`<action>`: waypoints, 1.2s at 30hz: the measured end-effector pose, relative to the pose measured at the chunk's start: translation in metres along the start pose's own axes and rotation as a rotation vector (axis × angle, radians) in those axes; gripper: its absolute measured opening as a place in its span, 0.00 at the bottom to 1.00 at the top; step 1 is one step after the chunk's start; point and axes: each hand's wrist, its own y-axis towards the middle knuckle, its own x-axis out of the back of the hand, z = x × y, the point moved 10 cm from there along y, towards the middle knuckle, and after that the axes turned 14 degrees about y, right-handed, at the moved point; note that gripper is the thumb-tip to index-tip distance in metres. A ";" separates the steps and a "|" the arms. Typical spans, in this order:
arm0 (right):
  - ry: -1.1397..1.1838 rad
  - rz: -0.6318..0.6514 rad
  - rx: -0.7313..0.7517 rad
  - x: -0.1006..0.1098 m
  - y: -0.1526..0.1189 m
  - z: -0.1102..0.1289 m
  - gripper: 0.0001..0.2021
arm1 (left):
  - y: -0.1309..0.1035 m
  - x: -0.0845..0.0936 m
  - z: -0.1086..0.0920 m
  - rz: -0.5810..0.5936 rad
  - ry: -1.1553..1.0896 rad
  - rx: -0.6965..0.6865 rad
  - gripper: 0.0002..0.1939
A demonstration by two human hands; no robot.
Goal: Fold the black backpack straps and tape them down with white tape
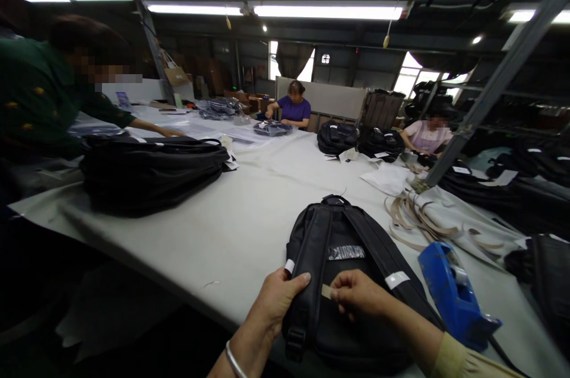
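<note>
A black backpack (345, 229) lies on the table with its shoulder straps facing up. My left hand (278, 298) grips the left shoulder strap (312, 271), thumb on top and fingers hidden at the bag's edge. Between the thumb and fingers of my right hand (358, 295) is a small beige strip (327, 291), held over the back panel. White tape (397, 279) wraps the right strap, and a white piece shows by my left thumb. A shiny clear patch (346, 253) sits on the upper back panel. Right of the bag stands a blue tape dispenser (454, 295).
A stack of black bags (151, 176) lies on the left, where a co-worker in green (40, 93) reaches across. Beige strips (423, 218) lie near a metal post (490, 81) at right. More bags (337, 137) and two other people are farther back.
</note>
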 end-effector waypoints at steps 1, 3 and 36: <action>0.004 -0.030 0.033 0.006 -0.002 0.006 0.14 | 0.001 0.000 0.000 -0.002 0.022 -0.002 0.22; 0.035 -0.070 0.127 0.011 -0.006 0.025 0.14 | 0.001 0.000 -0.002 -0.007 0.077 -0.011 0.22; 0.365 0.087 0.187 -0.033 0.022 0.088 0.18 | 0.001 -0.003 -0.012 0.046 0.271 -0.059 0.23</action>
